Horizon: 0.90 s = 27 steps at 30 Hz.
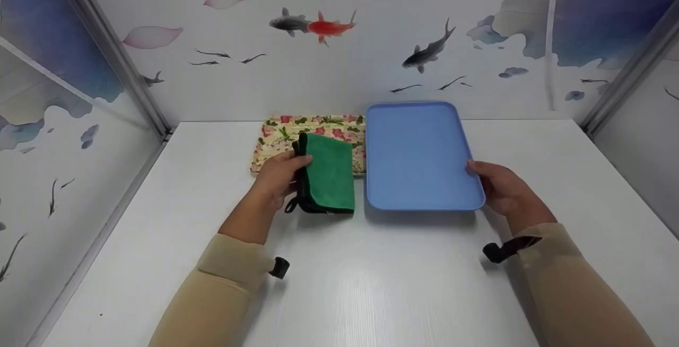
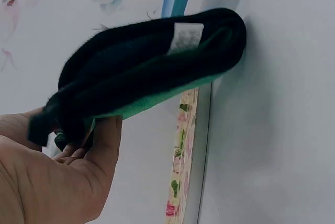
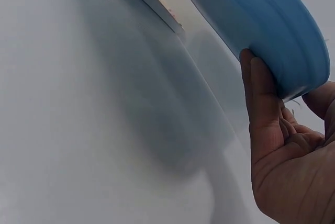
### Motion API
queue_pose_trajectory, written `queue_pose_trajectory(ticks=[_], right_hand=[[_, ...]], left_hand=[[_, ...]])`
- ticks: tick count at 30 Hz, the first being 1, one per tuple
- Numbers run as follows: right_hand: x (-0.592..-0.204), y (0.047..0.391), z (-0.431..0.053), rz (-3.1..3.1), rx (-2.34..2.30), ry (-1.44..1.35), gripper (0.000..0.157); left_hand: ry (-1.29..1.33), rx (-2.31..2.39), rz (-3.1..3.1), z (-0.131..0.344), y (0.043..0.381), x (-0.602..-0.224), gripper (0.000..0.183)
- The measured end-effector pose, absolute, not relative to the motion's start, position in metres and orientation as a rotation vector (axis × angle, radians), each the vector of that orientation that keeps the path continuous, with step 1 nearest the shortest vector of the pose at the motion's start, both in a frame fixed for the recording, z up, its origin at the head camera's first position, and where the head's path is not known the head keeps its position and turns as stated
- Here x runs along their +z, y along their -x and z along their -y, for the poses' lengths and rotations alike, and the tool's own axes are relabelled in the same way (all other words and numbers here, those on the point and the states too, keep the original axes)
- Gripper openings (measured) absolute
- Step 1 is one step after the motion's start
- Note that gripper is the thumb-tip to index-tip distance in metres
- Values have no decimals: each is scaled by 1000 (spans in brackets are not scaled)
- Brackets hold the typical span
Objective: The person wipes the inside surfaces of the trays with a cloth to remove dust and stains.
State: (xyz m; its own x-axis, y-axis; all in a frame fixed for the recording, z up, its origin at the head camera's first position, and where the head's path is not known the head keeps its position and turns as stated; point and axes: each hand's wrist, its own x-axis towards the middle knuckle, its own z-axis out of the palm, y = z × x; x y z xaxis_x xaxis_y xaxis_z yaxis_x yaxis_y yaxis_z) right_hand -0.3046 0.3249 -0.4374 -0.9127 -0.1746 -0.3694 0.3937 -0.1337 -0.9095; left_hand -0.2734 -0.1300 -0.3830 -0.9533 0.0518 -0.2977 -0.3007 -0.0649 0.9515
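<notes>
My left hand (image 1: 279, 176) pinches a folded green towel (image 1: 330, 174) with black edging by its left side, thumb on top. A black loop dangles at the towel's lower left corner. In the left wrist view the folded layers of the towel (image 2: 152, 67) show a white tag (image 2: 186, 37), and a shadow lies on the table below. My right hand (image 1: 501, 188) grips the right edge of a blue tray (image 1: 419, 156), thumb over the rim. Seen from the right wrist, fingers support the underside of the tray (image 3: 261, 30), which is raised and casts a shadow.
Behind the towel, a floral-patterned tray (image 1: 273, 148) lies on the white table (image 1: 339, 283) near the back wall (image 1: 339, 71). The blue tray and towel overlap it in the head view. Side walls with painted fish and clouds stand left and right.
</notes>
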Motion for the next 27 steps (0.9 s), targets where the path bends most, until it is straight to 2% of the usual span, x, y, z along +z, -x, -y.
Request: queue_pose_trajectory(ticks=[4,12,19,22,27], right_hand=[[-443,303,-318,-1761,-2115,-252,74],[-447,301,-309,-1767,-2128,-230,74],[-447,297,-303,-1745,-2153,-227,80],[-445,295,-303,-1719,-2175,-216,74],[-443,291,-303,-1661,-2229,-202,51]], left_hand=[[268,2177,-1988,121,275,-380,47],[289,2266,-2163,100,275,-379,41],[282,2270,-2242,86,272,-380,45],[228,2255,-2310,80,269,-381,46],[80,2129,-2510,69,266,-381,40]])
